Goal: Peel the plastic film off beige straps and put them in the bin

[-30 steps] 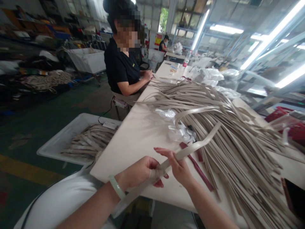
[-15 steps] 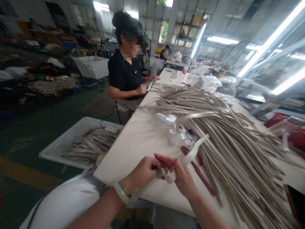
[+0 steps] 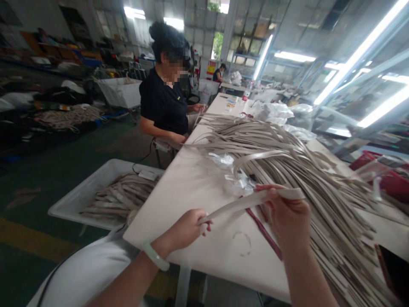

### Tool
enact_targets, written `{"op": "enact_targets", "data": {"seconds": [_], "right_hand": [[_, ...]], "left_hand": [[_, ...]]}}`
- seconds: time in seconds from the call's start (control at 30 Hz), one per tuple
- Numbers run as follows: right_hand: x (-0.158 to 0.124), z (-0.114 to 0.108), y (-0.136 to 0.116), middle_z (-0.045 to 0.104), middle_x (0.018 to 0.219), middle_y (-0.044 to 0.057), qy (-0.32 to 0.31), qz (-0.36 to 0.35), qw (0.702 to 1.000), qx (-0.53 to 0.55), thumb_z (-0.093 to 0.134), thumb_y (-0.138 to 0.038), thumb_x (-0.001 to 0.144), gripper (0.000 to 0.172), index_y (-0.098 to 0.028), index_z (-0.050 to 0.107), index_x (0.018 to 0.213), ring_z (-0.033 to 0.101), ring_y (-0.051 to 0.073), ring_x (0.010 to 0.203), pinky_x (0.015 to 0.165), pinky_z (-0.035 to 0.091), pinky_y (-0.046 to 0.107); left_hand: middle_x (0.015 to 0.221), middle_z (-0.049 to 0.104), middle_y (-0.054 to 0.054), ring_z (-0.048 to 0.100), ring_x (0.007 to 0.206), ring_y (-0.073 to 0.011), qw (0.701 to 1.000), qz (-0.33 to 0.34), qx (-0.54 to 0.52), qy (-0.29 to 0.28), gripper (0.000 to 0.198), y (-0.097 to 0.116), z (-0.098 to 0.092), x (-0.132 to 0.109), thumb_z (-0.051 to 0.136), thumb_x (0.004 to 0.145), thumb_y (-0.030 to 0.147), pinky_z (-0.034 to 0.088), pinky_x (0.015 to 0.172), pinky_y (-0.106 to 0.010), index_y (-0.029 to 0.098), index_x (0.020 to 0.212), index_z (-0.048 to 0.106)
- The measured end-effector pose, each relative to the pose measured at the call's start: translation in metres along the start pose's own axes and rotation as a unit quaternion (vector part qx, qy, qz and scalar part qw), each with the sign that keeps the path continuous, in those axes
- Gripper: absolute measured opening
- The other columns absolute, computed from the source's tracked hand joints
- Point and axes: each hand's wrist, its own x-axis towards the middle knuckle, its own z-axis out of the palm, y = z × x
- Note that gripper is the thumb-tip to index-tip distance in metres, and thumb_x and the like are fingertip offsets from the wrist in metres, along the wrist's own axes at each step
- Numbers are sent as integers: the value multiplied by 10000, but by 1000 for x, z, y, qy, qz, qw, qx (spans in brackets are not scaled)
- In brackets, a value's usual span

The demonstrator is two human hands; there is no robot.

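Note:
Between my hands a beige strap [image 3: 234, 205] is stretched over the near part of the table [image 3: 169, 194]. My left hand [image 3: 188, 228] is closed on its lower stretch, near the table's front edge. Higher and to the right, my right hand [image 3: 287, 213] pinches the strap close to its end, which sticks out past the fingers. A tail of the strap seems to hang below my left hand, in front of the table edge. Beside my right hand lies a large heap of similar straps [image 3: 294, 162]. A dark red strip [image 3: 263, 230] lies under my right hand.
Crumpled clear plastic [image 3: 239, 184] lies on the table, left of the heap. A white tub [image 3: 64, 209] full of straps stands at the left. A co-worker [image 3: 164, 100] sits at the table's far left side. A dark phone [image 3: 391, 266] is at the right edge.
My hands were together with the strap looped between them. My right hand has moved up and right, drawing the strap out straight. The co-worker's near hand has lowered to the table edge.

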Motion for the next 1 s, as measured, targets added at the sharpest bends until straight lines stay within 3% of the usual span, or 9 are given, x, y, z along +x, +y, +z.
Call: {"op": "enact_targets", "data": {"seconds": [0.13, 0.3, 0.47, 0.6, 0.67, 0.77, 0.83, 0.93, 1.0], "right_hand": [[25, -36, -29, 747, 850, 70, 35, -82, 996, -26, 788, -342, 789, 183, -190, 735, 877, 701, 204, 785, 663, 552, 292], [43, -61, -24, 691, 674, 26, 110, -83, 988, 65, 799, -439, 764, 297, -168, 681, 797, 665, 154, 614, 603, 550, 268], [55, -64, -16, 690, 627, 30, 135, -38, 985, 100, 830, -509, 693, 397, -166, 646, 769, 647, 150, 551, 527, 519, 243], [59, -63, -36, 690, 628, 20, 137, -65, 984, 97, 775, -500, 760, 349, -179, 641, 783, 644, 158, 556, 532, 515, 259], [52, -60, -43, 695, 631, 30, 121, -57, 989, 68, 747, -524, 782, 357, -181, 645, 794, 643, 171, 555, 516, 500, 265], [24, -40, -34, 703, 636, 63, 37, -15, 999, -35, 663, -590, 837, 422, -171, 664, 787, 623, 182, 528, 489, 468, 277], [-4, -17, -16, 707, 653, 83, -34, 7, 996, -85, 590, -614, 880, 479, -161, 683, 755, 623, 190, 551, 521, 473, 295], [-39, 14, 14, 740, 769, 106, -92, 45, 993, -60, 615, -586, 878, 465, -153, 726, 755, 674, 221, 713, 666, 516, 322], [-46, 21, 27, 759, 897, 110, -79, 110, 990, 35, 689, -547, 838, 396, -156, 751, 847, 696, 237, 861, 774, 533, 329]], "left_hand": [[783, 571, 5, 482, 560, -100, 997, -18, -79, 5, 322, -4, -5, 1, 612, 802, 380, 452, 537, -239, 140, 1014, 576], [619, 430, 64, 258, 458, -44, 987, -56, -148, -7, 526, 4, -15, -4, 686, 752, 620, 160, 402, -158, 138, 943, 597], [596, 600, -52, 521, 513, -130, 977, -111, -125, -133, 642, -6, -7, -18, 707, 647, 766, 396, 517, -235, 132, 676, 613], [619, 653, -53, 605, 605, -194, 954, -164, 4, -251, 559, -24, 0, -24, 764, 621, 710, 428, 572, -262, 158, 660, 684], [746, 703, -45, 650, 739, -218, 965, -150, 18, -213, 486, -21, 0, -19, 798, 624, 642, 478, 674, -278, 181, 758, 724], [972, 719, -77, 652, 945, -245, 995, -87, -45, -5, 605, 0, 1, -4, 731, 644, 722, 487, 870, -335, 176, 903, 706], [1070, 702, -113, 637, 1035, -258, 993, -29, -86, 73, 688, 17, 10, 6, 647, 694, 781, 461, 952, -365, 158, 986, 678], [1037, 707, -116, 660, 987, -255, 993, 53, -107, -13, 621, 32, 32, 12, 744, 695, 665, 495, 892, -349, 145, 1021, 650], [817, 703, -76, 678, 768, -219, 995, 52, -87, -8, 480, 31, 46, 12, 791, 689, 557, 518, 710, -303, 141, 865, 628]]}}
